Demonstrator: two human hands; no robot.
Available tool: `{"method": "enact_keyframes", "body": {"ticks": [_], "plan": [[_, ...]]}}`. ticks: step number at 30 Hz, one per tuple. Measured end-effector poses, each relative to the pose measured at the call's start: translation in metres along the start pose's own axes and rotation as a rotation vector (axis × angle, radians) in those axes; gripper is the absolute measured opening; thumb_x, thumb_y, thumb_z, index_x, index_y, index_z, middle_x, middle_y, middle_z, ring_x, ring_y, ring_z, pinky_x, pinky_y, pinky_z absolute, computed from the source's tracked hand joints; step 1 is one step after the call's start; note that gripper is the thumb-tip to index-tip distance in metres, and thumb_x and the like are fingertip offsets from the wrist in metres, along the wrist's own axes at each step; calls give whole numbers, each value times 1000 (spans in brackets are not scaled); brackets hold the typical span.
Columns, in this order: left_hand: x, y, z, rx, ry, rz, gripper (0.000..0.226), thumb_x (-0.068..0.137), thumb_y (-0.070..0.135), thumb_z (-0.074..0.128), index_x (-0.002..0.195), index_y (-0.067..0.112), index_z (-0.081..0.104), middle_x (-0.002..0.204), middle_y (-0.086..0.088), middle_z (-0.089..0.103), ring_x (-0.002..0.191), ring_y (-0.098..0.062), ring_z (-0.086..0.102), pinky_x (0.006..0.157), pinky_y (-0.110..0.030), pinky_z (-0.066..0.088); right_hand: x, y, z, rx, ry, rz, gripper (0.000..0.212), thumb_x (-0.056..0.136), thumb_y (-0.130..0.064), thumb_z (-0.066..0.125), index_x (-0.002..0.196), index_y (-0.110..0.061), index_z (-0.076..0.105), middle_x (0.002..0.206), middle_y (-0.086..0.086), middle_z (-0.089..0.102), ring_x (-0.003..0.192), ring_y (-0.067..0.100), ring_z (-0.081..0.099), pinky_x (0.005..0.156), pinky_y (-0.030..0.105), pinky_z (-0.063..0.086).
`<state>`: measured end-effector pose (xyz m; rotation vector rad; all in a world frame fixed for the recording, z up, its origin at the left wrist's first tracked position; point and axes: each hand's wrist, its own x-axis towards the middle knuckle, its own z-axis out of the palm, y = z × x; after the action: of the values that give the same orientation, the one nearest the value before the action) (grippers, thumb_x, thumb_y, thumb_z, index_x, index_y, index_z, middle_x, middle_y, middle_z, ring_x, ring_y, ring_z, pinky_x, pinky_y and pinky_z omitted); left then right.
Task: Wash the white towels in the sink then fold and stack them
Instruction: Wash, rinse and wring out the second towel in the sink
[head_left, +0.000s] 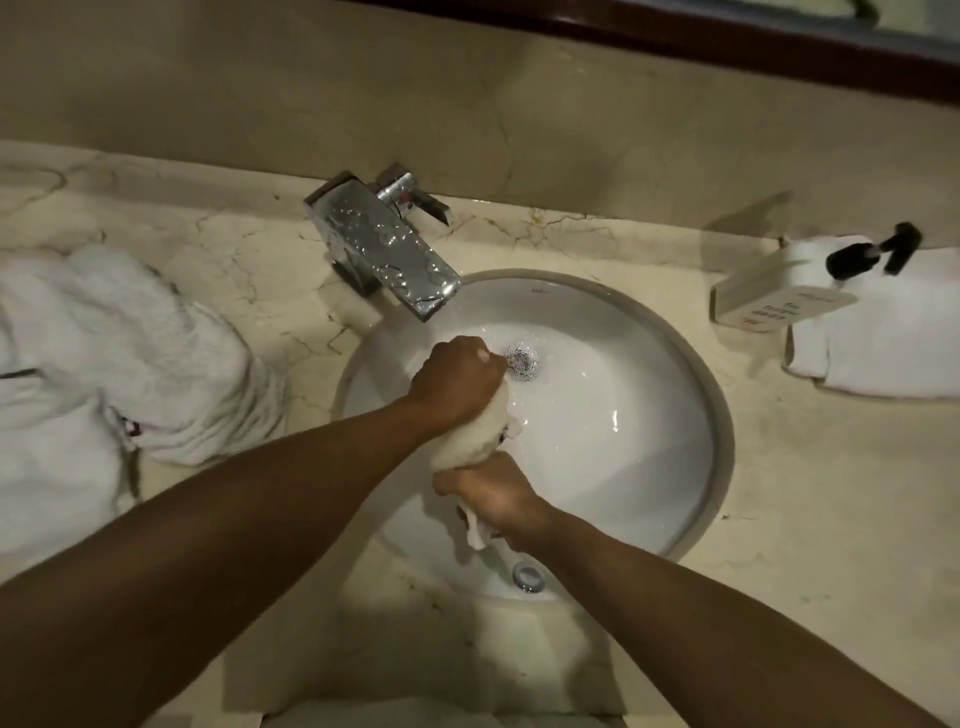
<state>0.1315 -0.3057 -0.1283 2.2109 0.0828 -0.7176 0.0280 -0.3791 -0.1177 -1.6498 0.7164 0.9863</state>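
Head view looks straight down at a round white sink set into a marbled worktop. Both hands are over the basin, wringing 1 small white towel that's rolled into a tight sausage between them. The left hand has its fingers curled hard round the upper end, just beside the drain. The right hand grips the lower end the same way, with a bit of cloth poking out below its fist. The chrome tap sits at the back left of the sink, covered in droplets. Off to the left on the worktop there's a heap of white towels, crumpled and unfolded. On the right, well apart from the sink, a folded white towel lies flat with a white pump bottle resting on its near corner.
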Motion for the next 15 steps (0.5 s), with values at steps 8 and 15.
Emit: {"method": "enact_keyframes", "body": {"ticks": [8, 15], "plan": [[-30, -13, 6, -644, 86, -253, 65, 72, 69, 74, 111, 19, 59, 99, 3, 70, 93, -13, 68, 84, -30, 51, -4, 11, -12, -154, 18, -158, 18, 74, -34, 74, 63, -23, 66, 50, -8, 63, 55, 8, 62, 70, 32, 52], [-47, -60, 7, -1064, 40, -473, 45, 78, 35, 81, 111, 6, 71, 97, -14, 77, 88, -30, 74, 82, -40, 59, 2, -40, -72, -174, 142, -351, 56, 88, -74, 50, 94, -19, 61, 91, 5, 68, 80, 16, 62, 78, 33, 47]]}}
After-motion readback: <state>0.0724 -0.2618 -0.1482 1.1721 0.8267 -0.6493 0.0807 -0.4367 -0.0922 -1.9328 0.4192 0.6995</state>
